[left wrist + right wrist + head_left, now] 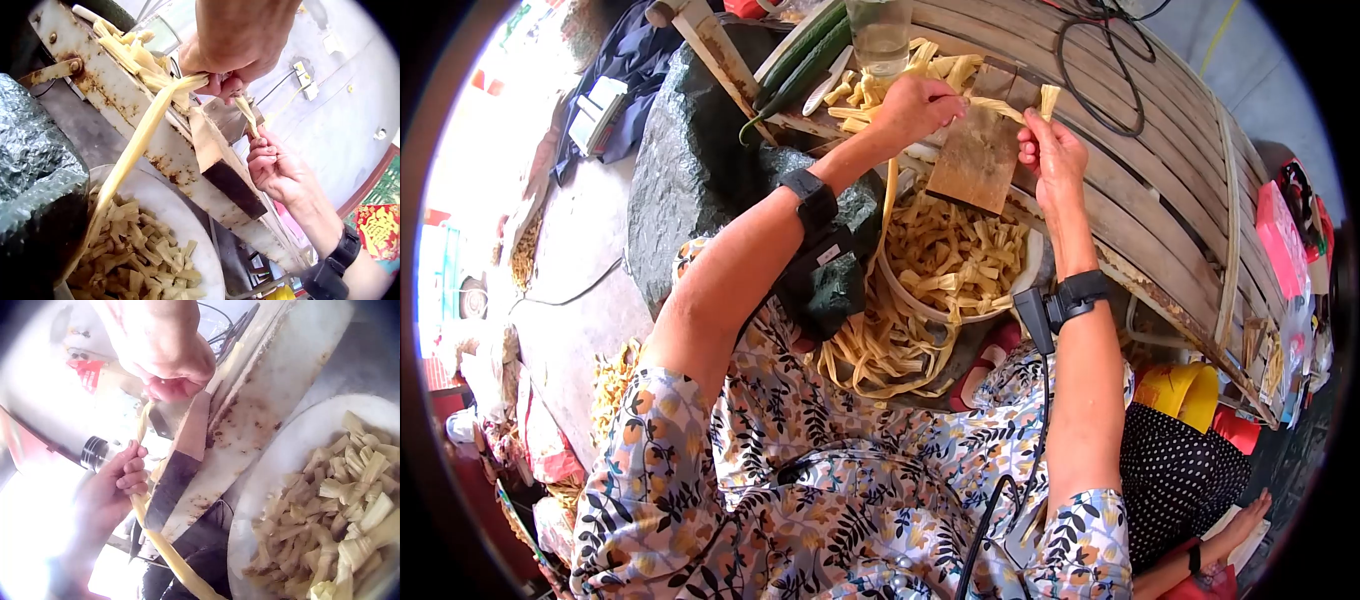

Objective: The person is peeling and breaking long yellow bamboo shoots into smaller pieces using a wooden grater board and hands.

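My left hand [915,108] pinches a long pale yellow strip [140,137], whose tail hangs down past the bench edge. My right hand [1055,155] grips the other end of this strip, and a short piece sticks up above its fingers. Between the two hands the strip is stretched and looks twisted in the right wrist view. Below them a wooden board [973,165] juts over the bench edge. Under the board stands a white basin [209,256] full of short knotted yellow pieces [950,250].
Loose strips [880,345] lie in a heap beside the basin. On the slatted bench [1140,185] are more yellow pieces [858,100], a glass of liquid [880,40], green cucumbers [805,60] and a black cable [1090,95]. Dark green plastic sheeting [690,170] is at the left.
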Demonstrator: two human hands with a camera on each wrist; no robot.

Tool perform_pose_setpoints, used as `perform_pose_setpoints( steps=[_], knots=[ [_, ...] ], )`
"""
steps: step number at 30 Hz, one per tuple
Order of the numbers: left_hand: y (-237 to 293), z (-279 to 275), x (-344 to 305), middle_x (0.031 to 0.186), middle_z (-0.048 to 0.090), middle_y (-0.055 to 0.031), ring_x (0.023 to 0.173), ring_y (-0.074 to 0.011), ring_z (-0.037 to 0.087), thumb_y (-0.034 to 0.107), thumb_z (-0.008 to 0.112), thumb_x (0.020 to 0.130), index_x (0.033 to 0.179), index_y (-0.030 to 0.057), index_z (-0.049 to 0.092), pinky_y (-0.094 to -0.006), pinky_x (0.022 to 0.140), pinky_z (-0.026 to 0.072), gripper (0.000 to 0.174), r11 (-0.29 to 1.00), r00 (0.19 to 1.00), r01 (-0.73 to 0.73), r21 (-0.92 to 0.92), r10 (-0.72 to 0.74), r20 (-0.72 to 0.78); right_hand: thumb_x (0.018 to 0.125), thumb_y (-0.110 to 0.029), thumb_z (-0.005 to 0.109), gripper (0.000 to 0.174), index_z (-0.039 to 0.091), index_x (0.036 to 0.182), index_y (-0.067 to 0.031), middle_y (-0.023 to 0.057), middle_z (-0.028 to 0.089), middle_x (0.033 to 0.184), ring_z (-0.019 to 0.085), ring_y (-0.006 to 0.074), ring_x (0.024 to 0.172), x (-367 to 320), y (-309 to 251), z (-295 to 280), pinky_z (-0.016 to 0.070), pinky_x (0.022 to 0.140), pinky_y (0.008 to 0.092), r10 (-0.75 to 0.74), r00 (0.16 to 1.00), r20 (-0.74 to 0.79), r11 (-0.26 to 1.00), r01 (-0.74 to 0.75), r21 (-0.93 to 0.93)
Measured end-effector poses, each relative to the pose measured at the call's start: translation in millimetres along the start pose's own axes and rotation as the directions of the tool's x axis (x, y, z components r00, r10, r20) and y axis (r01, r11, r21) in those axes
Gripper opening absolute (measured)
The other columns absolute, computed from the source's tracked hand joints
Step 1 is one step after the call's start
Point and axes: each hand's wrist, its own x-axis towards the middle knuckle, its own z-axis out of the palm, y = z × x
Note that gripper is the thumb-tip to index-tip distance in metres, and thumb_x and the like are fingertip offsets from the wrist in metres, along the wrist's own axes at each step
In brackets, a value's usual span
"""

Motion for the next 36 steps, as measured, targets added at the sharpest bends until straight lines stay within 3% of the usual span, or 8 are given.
perform_pose_setpoints(
  steps=[8, 13, 16, 22, 24, 27, 33, 36],
  knots=[
    [12, -1, 2, 0.060, 0.051, 0.0028, 0.053, -0.0042, 0.044, 0.019, 0.058, 0.083, 0.081, 0.0009, 0.065, -0.0189, 0.048, 0.0363, 0.019, 0.998, 0.999, -0.048, -0.051, 0.048, -0.013, 0.078, -0.016, 0.065, 0.016, 0.059, 0.074, -0.0016, 0.0033, 0.056, 0.063, 0.045, 0.0053, 0.047, -2, -10, 4, 0.0384, 0.042, 0.0181, -0.070, 0.997, -0.031, 0.996, 0.071, 0.044],
    [-14, 5, 7, 0.060, 0.052, 0.0023, 0.053, -0.0043, 0.043, 0.018, 0.059, 0.080, 0.082, 0.0006, 0.065, -0.0210, 0.048, 0.0359, 0.018, 0.980, 0.994, -0.075, 0.183, 0.088, -0.063, 0.079, -0.015, 0.064, 0.017, 0.059, 0.073, 0.0003, 0.0041, 0.056, 0.061, 0.045, 0.0062, 0.046, 7, 14, -6, 0.0364, 0.041, 0.0191, -0.052, 0.998, -0.023, 0.990, 0.049, -0.129],
    [-11, -7, -5, 0.059, 0.050, 0.0024, 0.053, -0.0041, 0.043, 0.020, 0.059, 0.081, 0.079, 0.0006, 0.065, -0.0203, 0.047, 0.0343, 0.020, 0.995, 0.993, 0.010, 0.096, 0.002, -0.117, 0.080, -0.015, 0.063, 0.019, 0.059, 0.073, 0.0011, 0.0041, 0.056, 0.061, 0.044, 0.0054, 0.046, -2, 8, -10, 0.0351, 0.041, 0.0187, -0.064, 0.997, -0.032, 0.979, 0.056, -0.197],
    [30, -16, -46, 0.065, 0.044, 0.0054, 0.055, -0.0044, 0.039, 0.023, 0.048, 0.090, 0.095, 0.0011, 0.059, -0.0169, 0.051, 0.0332, 0.025, 0.940, 0.959, 0.188, -0.284, -0.113, 0.260, 0.084, -0.022, 0.059, 0.024, 0.060, 0.082, 0.0021, 0.0020, 0.056, 0.062, 0.043, 0.0032, 0.047, -54, -27, -11, 0.0351, 0.042, 0.0175, 0.092, 0.969, 0.228, 0.984, -0.054, -0.169],
    [40, -14, -61, 0.066, 0.045, 0.0051, 0.056, -0.0047, 0.040, 0.024, 0.047, 0.090, 0.097, 0.0012, 0.057, -0.0169, 0.052, 0.0342, 0.026, 0.908, 0.922, 0.281, -0.310, -0.167, 0.349, 0.085, -0.027, 0.058, 0.030, 0.061, 0.091, 0.0015, 0.0026, 0.056, 0.061, 0.047, 0.0050, 0.048, -75, -31, -14, 0.0363, 0.042, 0.0176, 0.155, 0.946, 0.283, 0.891, -0.010, -0.453],
    [30, -7, -69, 0.074, 0.052, 0.0019, 0.065, -0.0052, 0.049, 0.022, 0.047, 0.090, 0.099, 0.0032, 0.055, -0.0166, 0.057, 0.0379, 0.022, 0.929, 0.908, 0.206, -0.307, -0.064, 0.414, 0.082, -0.027, 0.062, 0.030, 0.061, 0.096, -0.0009, 0.0041, 0.057, 0.063, 0.053, 0.0076, 0.053, -93, -33, -20, 0.0389, 0.043, 0.0179, 0.066, 0.962, 0.263, 0.682, 0.150, -0.716],
    [37, 14, -82, 0.075, 0.057, -0.0014, 0.064, -0.0072, 0.054, 0.014, 0.055, 0.086, 0.097, 0.0024, 0.053, -0.0198, 0.060, 0.0448, 0.016, 0.953, 0.900, 0.105, -0.283, 0.030, 0.436, 0.081, -0.004, 0.059, 0.014, 0.061, 0.095, -0.0012, 0.0010, 0.061, 0.076, 0.055, 0.0050, 0.062, -90, -26, -22, 0.0432, 0.051, 0.0165, -0.001, 0.929, 0.371, 0.904, 0.159, -0.397],
    [30, 8, -81, 0.073, 0.059, -0.0017, 0.063, -0.0066, 0.054, 0.012, 0.055, 0.086, 0.094, 0.0034, 0.054, -0.0198, 0.057, 0.0451, 0.012, 0.961, 0.893, 0.163, -0.223, -0.048, 0.447, 0.081, -0.001, 0.057, 0.013, 0.061, 0.093, -0.0006, 0.0006, 0.061, 0.078, 0.056, 0.0050, 0.065, -83, -31, -33, 0.0449, 0.058, 0.0169, -0.127, 0.911, 0.393, 0.888, 0.281, -0.365]
  ],
)
